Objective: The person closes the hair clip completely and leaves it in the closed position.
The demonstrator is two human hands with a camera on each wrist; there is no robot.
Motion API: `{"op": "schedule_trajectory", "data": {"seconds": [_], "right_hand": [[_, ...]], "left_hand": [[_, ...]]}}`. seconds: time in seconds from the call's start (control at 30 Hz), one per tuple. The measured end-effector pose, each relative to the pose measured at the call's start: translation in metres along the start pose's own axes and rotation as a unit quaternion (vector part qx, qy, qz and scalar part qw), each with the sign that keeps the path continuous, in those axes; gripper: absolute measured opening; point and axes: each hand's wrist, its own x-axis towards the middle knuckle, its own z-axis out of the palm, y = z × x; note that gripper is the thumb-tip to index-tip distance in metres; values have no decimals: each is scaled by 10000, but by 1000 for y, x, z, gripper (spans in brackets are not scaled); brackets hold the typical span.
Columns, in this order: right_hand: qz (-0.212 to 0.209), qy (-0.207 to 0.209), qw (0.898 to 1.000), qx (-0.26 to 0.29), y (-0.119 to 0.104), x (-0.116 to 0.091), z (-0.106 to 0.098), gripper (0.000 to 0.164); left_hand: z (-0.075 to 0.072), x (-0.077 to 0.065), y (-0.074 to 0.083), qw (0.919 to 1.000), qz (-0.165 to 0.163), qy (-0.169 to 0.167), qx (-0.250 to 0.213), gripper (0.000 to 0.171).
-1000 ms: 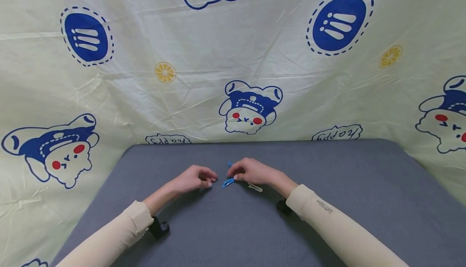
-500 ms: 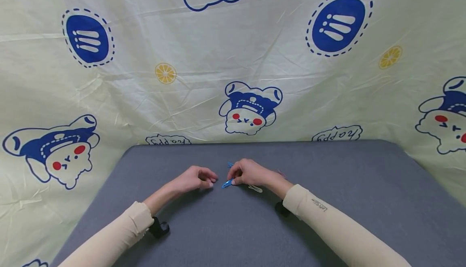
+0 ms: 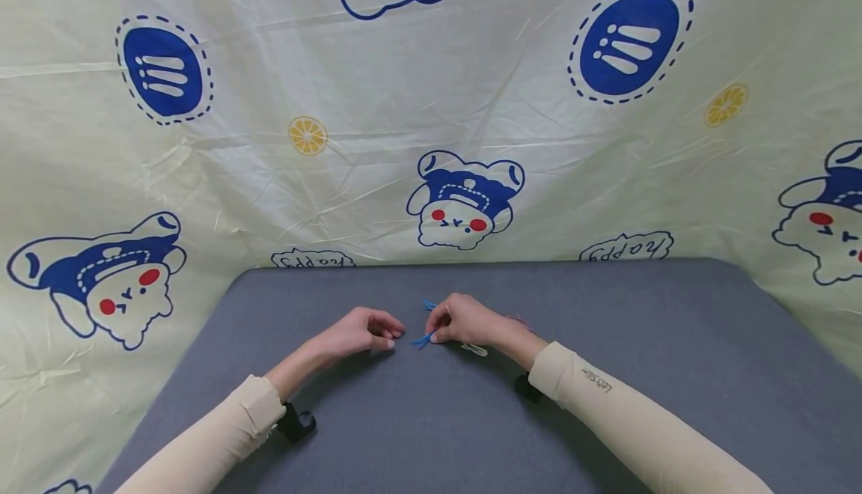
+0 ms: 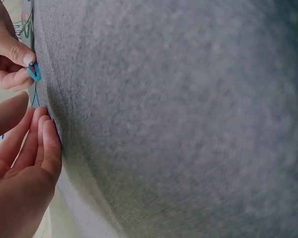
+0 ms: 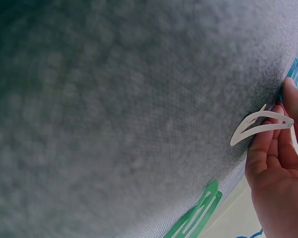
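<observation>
Between thumb and fingertips my right hand (image 3: 465, 319) pinches a blue snap hair clip (image 3: 420, 341). The clip's two prongs are spread into a V in the left wrist view, pointing toward my left hand (image 3: 355, 331). That left hand holds nothing; its fingers are relaxed and the thumb stands apart from them, a short way left of the clip. A white snap hair clip (image 5: 268, 127), sprung apart, lies on the table beside the right hand's lower fingers. Past the right fingers is a second blue hair clip (image 3: 429, 305), partly covered by the hand.
A green snap clip (image 5: 212, 188) lies on the grey cloth-covered table (image 3: 404, 427). Beyond the right wrist a pinkish clip (image 3: 518, 320) shows partly. A printed curtain (image 3: 377, 202) hangs behind the table's far edge.
The right fingers have closed into a pinch on the blue clip, whose prongs now appear spread where it looked flat before. The left hand has stayed in place.
</observation>
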Motion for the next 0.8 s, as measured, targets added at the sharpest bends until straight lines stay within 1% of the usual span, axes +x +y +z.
{"op": "schedule_trajectory", "data": {"seconds": [0.27,0.5,0.6,0.8], "right_hand": [[-107,20,9999,-64,2,-4,-2,6],[-350,217,9991,-2,4,-11,-9,5],[-371,338,9987,34,2,-15,-12,5],[-262,541,9981,164,-3,-25,-16,5]], "left_hand": [[3,-1,2,9997,178,90,149,26],[5,1,5,9993,218,193,245,24],[5,2,4,9988,283,255,296,23],[4,1,5,9978,419,414,296,23]]}}
